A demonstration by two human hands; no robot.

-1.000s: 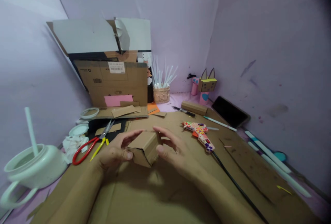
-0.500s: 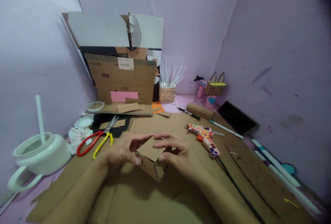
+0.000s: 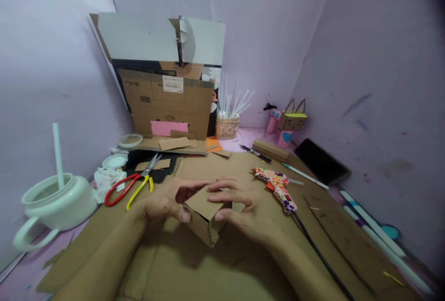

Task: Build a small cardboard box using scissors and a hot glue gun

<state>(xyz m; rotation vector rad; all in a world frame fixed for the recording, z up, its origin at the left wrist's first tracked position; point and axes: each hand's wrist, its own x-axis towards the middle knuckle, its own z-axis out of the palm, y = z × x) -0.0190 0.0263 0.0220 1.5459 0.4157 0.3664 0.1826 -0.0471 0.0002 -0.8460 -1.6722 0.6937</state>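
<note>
A small folded cardboard box (image 3: 203, 215) is held between both hands just above the cardboard sheet (image 3: 215, 264) covering the table. My left hand (image 3: 163, 201) grips its left side, thumb pressed on the near face. My right hand (image 3: 243, 210) curls over the top and right side, thumb on the near corner. A dark pencil line runs down the box's front edge.
Red and yellow scissors (image 3: 130, 185) lie to the left. A patterned glue gun (image 3: 278, 187) with a black cord lies to the right. A white cup with a straw (image 3: 52, 201) stands far left. Cardboard boxes (image 3: 167, 102), a holder of white sticks (image 3: 227, 120) and a phone (image 3: 321, 162) sit behind.
The box has turned in my hands, its corner now pointing toward me. My right fingers have moved over its top. The view has shifted slightly.
</note>
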